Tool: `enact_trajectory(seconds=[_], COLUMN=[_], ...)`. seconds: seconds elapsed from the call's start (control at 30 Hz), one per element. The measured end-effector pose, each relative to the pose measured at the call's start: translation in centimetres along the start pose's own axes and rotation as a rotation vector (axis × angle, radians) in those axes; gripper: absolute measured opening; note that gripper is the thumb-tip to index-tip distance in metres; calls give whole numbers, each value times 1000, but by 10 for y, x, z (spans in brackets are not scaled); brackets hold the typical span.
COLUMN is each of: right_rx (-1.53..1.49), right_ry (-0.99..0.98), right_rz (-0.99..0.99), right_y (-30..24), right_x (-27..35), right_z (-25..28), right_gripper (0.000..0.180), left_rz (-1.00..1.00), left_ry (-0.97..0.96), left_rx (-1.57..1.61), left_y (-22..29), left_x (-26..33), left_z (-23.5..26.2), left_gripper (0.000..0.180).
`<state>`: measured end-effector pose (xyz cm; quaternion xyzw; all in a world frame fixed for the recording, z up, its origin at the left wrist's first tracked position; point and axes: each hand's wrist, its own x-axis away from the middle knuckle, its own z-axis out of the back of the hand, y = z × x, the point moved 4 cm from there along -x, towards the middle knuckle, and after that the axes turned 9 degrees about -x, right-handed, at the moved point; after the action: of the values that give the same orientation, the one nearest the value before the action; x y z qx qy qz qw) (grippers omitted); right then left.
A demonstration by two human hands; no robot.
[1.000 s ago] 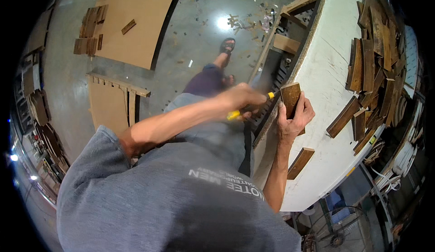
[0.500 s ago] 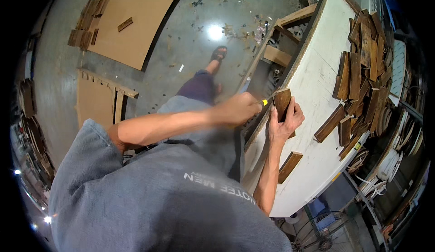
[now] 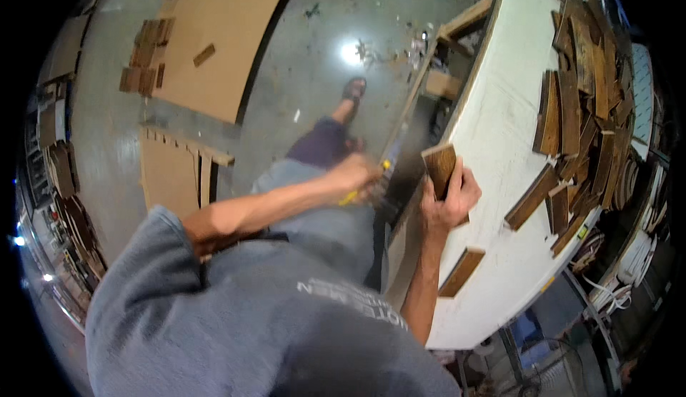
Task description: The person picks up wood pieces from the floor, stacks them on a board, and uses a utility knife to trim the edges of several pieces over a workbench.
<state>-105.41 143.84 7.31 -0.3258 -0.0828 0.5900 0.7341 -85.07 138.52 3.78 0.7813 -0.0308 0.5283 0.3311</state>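
My left hand (image 3: 355, 175) is closed round a yellow-handled tool (image 3: 349, 198), blurred by motion; its yellow front end shows past the fingers, and its exact kind cannot be made out. It is out to the left of the white tabletop's edge. My right hand (image 3: 450, 200) grips a short dark-brown wood block (image 3: 440, 165) at the tabletop's left edge, thumb on one side and fingers on the other. The block stands tilted, its pale cut end up. Part of another brown piece shows under this hand. Nearer to me, a separate wood strip (image 3: 461, 273) lies on the white tabletop (image 3: 493, 140).
A heap of brown wood strips (image 3: 582, 104) covers the tabletop's right side. Left of the table, a large tan board (image 3: 221, 32) carries stacked wood pieces (image 3: 146, 47). A wooden frame (image 3: 464, 22) stands by the table's far left edge. Scraps lie on the grey floor.
My left hand has drawn the yellow-handled tool back to the left, away from the block's edge. My right hand still holds the block, now tilted a little more to the left.
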Motion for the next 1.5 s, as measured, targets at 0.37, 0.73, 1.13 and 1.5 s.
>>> enact_trajectory(seconds=[0.37, 0.73, 1.13, 1.5], right_rx=[-2, 12, 176, 128], right_ry=[-20, 172, 112, 47], right_rz=[-34, -342, -702, -348], right_y=[-5, -22, 63, 114], right_x=[1, 41, 174, 15], right_z=[11, 110, 153, 186], right_gripper=[75, 70, 79, 57], left_rz=[-93, -217, -107, -142], left_ry=[-79, 34, 67, 189], left_rx=[-150, -243, -173, -50], left_y=[36, 51, 7, 8], left_x=[16, -16, 9, 20], left_z=[-14, 30, 18, 49], left_gripper=[33, 27, 27, 27])
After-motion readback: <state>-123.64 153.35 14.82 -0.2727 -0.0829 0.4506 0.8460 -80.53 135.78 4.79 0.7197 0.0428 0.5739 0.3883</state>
